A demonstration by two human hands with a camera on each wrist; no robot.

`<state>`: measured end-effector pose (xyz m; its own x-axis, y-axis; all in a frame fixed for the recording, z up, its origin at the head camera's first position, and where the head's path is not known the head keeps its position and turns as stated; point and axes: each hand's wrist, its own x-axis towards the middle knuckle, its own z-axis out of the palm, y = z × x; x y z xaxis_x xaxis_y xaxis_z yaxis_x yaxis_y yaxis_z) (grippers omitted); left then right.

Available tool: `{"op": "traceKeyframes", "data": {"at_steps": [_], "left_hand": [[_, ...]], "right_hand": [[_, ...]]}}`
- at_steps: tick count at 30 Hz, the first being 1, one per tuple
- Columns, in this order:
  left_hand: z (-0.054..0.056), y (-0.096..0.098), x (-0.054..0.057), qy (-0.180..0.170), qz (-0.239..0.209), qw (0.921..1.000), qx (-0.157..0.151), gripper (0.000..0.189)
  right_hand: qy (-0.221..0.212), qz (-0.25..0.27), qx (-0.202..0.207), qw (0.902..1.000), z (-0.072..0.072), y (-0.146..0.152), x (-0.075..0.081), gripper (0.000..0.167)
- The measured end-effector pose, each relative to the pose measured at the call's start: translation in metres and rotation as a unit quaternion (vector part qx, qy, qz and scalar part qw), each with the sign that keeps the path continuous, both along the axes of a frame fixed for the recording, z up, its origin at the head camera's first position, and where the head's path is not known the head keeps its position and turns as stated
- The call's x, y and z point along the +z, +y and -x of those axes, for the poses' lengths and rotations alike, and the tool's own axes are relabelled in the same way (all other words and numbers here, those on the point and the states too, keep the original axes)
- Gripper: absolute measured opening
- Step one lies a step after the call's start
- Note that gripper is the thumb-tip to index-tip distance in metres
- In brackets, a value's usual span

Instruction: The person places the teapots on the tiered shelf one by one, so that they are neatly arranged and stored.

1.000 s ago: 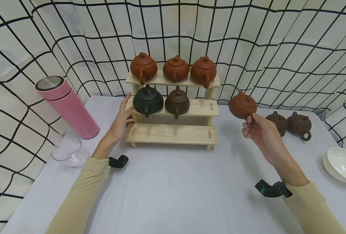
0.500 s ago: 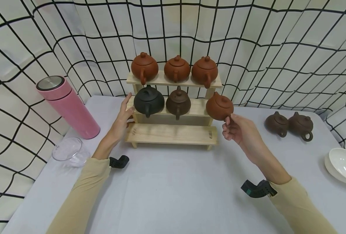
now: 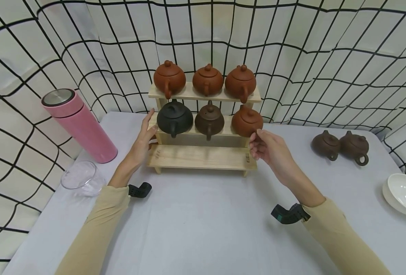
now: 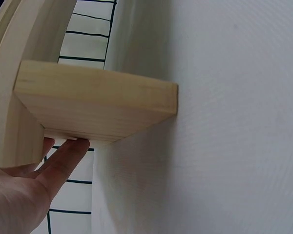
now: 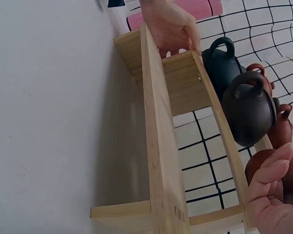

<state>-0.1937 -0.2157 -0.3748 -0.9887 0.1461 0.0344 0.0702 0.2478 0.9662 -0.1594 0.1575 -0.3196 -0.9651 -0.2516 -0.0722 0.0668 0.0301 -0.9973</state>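
A three-tier wooden display stand (image 3: 201, 157) stands in the middle of the table. My right hand (image 3: 271, 152) pinches the handle end of a reddish-brown teapot (image 3: 247, 120), which sits at the right end of the middle shelf. Beside it on that shelf are a dark brown teapot (image 3: 208, 120) and a black teapot (image 3: 174, 118). Three reddish-brown teapots, one of them the middle teapot (image 3: 208, 81), line the top shelf. My left hand (image 3: 139, 144) grips the stand's left side; in the left wrist view its fingers (image 4: 63, 163) reach around the wooden upright.
Two dark brown teapots, the nearer one a teapot with a ring handle (image 3: 354, 147), stand at the right. A white bowl (image 3: 403, 194) is at the right edge. At the left are a pink thermos (image 3: 82, 128) and a clear glass bowl (image 3: 82, 177). Black grid wall (image 3: 292, 46) encloses the back.
My right hand has carried the reddish-brown teapot leftward from beside the stand onto the right end of the middle shelf. The left hand stays on the stand.
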Motion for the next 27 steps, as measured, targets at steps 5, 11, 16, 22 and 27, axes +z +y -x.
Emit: {"op": "traceKeyframes", "data": {"at_steps": [5, 11, 16, 22, 27], "left_hand": [[0.0001, -0.0001, -0.0004, -0.001, 0.002, 1.0000, 0.001, 0.068], [0.0004, -0.0006, -0.0010, 0.001, -0.003, 1.0000, -0.004, 0.067], [0.0007, -0.0010, -0.0001, 0.001, -0.007, 1.0000, -0.006, 0.069], [-0.0004, 0.0009, 0.0021, 0.000, 0.000, 1.0000, 0.000, 0.070], [-0.0003, 0.0015, 0.0018, -0.001, 0.005, 1.0000, 0.003, 0.069]], "right_hand": [[0.014, -0.036, 0.002, 0.9992, 0.0033, -0.0033, 0.0007, 0.033], [0.012, -0.059, 0.016, 0.9981, 0.0054, -0.0067, 0.0009, 0.036], [0.014, -0.057, 0.030, 0.9978, 0.0075, -0.0093, 0.0003, 0.035], [0.013, -0.045, 0.049, 0.9977, 0.0093, -0.0065, -0.0002, 0.035], [-0.006, -0.018, 0.055, 0.9983, 0.0100, -0.0020, -0.0022, 0.038]]}}
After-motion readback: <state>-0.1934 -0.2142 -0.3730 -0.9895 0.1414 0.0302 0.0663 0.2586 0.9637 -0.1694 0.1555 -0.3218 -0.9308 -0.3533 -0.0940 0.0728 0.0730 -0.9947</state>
